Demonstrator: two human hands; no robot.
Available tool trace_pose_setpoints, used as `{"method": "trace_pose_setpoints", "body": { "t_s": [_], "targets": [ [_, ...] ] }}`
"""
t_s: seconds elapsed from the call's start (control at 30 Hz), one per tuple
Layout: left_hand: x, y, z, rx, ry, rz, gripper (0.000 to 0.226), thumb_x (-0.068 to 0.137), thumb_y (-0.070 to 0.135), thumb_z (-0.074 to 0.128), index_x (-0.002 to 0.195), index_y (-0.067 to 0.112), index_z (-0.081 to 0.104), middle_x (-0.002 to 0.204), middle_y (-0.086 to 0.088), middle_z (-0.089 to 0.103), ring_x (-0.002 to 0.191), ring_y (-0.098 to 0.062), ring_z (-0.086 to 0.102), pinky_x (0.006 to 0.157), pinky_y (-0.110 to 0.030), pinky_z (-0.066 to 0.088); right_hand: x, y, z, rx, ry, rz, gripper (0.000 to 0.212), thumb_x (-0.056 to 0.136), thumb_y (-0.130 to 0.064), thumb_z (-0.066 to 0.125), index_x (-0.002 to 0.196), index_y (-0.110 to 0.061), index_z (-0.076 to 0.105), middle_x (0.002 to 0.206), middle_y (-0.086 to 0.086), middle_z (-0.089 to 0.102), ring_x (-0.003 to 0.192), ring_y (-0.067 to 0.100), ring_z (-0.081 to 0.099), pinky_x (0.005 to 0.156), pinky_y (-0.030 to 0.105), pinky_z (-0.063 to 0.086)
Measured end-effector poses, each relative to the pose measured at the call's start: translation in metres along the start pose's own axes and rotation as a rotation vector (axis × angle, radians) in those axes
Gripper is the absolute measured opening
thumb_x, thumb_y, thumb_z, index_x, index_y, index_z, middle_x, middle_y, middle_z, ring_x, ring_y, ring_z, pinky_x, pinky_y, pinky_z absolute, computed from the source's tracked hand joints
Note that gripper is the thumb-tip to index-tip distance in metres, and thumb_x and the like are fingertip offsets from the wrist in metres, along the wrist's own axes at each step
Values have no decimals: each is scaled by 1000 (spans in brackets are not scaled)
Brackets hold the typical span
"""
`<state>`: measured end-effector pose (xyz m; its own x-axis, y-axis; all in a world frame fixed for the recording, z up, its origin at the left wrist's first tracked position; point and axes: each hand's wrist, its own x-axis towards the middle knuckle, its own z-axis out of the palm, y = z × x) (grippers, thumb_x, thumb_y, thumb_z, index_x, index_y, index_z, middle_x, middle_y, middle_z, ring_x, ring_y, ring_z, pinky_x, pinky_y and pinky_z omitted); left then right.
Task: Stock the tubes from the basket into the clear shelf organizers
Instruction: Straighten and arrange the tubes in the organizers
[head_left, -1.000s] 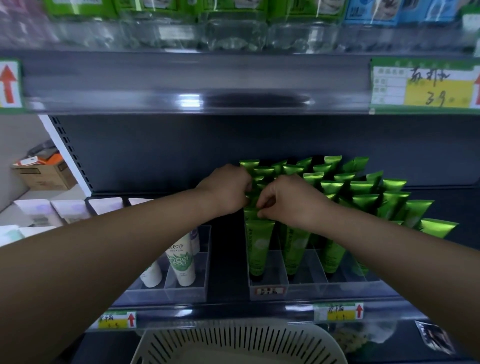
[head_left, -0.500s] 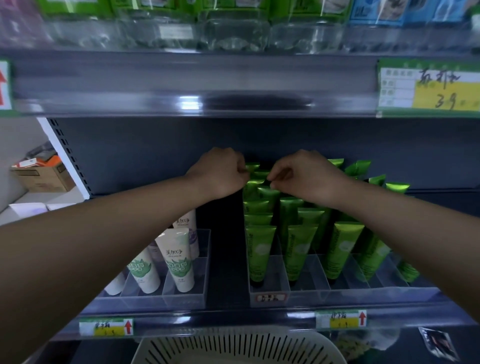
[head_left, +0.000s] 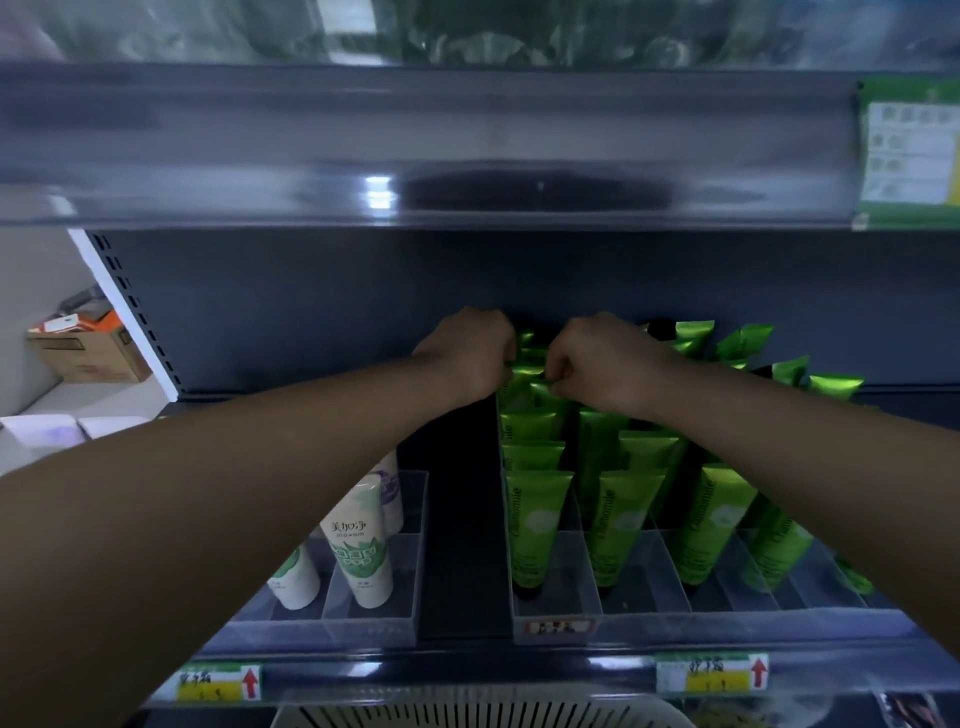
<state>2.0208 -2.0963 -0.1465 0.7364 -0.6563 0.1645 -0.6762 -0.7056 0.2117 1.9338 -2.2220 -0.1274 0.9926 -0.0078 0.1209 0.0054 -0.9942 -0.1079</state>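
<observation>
Several green tubes (head_left: 537, 525) stand cap-down in rows inside a clear shelf organizer (head_left: 644, 621) on the right of the shelf. My left hand (head_left: 467, 351) and my right hand (head_left: 605, 358) are both far back over the leftmost row, fingers pinched on the crimped top of a green tube (head_left: 524, 370) near the back. A second clear organizer (head_left: 371, 621) on the left holds white tubes (head_left: 361, 540). The white slotted basket (head_left: 467, 714) shows only its rim at the bottom edge.
The upper shelf's front lip (head_left: 467, 192) hangs low above my hands. Yellow price tags (head_left: 711, 673) sit on the lower shelf rail. A cardboard box (head_left: 85, 348) rests on a white surface at far left. A dark gap separates the two organizers.
Both hands have reached further back along the leftmost row of green tubes, and the view has shifted closer to the shelf.
</observation>
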Motion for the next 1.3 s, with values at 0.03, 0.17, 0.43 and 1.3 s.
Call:
{"method": "trace_pose_setpoints", "body": {
  "t_s": [0.03, 0.17, 0.43, 1.3],
  "targets": [
    [1, -1, 1, 0, 4, 4, 24, 83, 20, 65, 106, 16, 68, 112, -10, 66, 104, -27, 61, 82, -26, 45, 0, 1, 0, 4, 0, 0, 16, 82, -15, 64, 93, -19, 73, 107, 8, 67, 102, 25, 61, 83, 26, 45],
    [1, -2, 1, -19, 40, 19, 20, 85, 18, 62, 104, 16, 68, 111, -7, 67, 104, -24, 61, 77, -21, 40, 1, 0, -1, 47, -5, -5, 14, 81, -14, 67, 92, -19, 75, 103, 3, 70, 99, 22, 63, 84, 25, 48],
    [-1, 1, -4, 44, 19, 13, 20, 83, 15, 59, 65, 18, 53, 76, -8, 57, 77, -23, 59, 61, -25, 32, 8, -10, 2, 111, 5, -53, 13, 80, -15, 70, 92, -17, 75, 100, -1, 71, 95, 17, 63, 79, 19, 43],
    [28, -24, -8, 66, 70, 88, 46, 84, 18, 63, 129, 18, 53, 124, -8, 62, 113, -25, 57, 85, -24, 41, 31, 28, -1, 93, 77, -67, 28, 82, -16, 67, 110, -17, 68, 110, 2, 69, 100, 15, 62, 82, 20, 43]
  ]
}}
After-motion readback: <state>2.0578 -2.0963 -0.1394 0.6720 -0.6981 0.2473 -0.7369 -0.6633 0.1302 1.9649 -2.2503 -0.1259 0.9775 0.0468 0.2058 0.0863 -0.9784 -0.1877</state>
